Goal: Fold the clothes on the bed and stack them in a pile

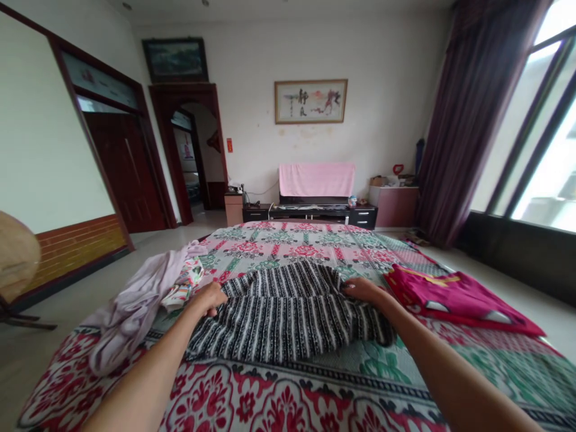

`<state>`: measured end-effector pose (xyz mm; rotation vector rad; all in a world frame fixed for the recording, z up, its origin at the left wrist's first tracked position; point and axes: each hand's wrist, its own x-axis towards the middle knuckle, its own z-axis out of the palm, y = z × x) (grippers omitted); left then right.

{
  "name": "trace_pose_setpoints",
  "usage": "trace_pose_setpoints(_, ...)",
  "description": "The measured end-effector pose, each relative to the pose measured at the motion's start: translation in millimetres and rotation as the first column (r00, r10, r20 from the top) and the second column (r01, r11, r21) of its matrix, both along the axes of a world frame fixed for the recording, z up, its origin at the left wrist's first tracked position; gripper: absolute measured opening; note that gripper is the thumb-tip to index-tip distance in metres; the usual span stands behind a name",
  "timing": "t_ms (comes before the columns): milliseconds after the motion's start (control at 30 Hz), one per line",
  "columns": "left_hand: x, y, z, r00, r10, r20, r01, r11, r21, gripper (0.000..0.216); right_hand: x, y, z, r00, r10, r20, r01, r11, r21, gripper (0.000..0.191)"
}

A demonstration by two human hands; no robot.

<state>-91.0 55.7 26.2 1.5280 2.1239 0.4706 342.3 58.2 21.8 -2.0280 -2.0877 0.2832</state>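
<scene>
A black-and-white striped knit garment (283,318), perhaps a sweater, lies spread on a patterned bed cover (252,396). My left hand (212,298) is closed on its left upper edge. On the opposite side, my right hand (363,289) pinches the fabric near the right upper corner. Between the hands the cloth is lifted a little and wrinkled, and part of it drapes to the right under my right wrist. The fingertips of both hands are partly hidden by the fabric.
Left of the garment lie a crumpled pale pink garment (135,306) and a small colourful printed cloth (184,285). Folded magenta clothing (463,297) rests on the right side. Beyond the bed stands a low black cabinet (362,217) beneath a pink cloth (317,179).
</scene>
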Motion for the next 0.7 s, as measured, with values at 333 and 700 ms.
trace_pose_setpoints(333, 53, -81, 59.6, 0.627, -0.612, 0.483, 0.693, 0.721, 0.014, 0.022, -67, -110, 76.8, 0.706, 0.565, -0.428, -0.683, 0.703, -0.197, 0.026)
trace_pose_setpoints(700, 58, -7, 126.3, 0.900, -0.410, -0.146, 0.431, 0.797, 0.423, 0.023, -69, -34, 134.5, 0.940, 0.335, -0.061, -0.279, 0.861, 0.426, 0.024)
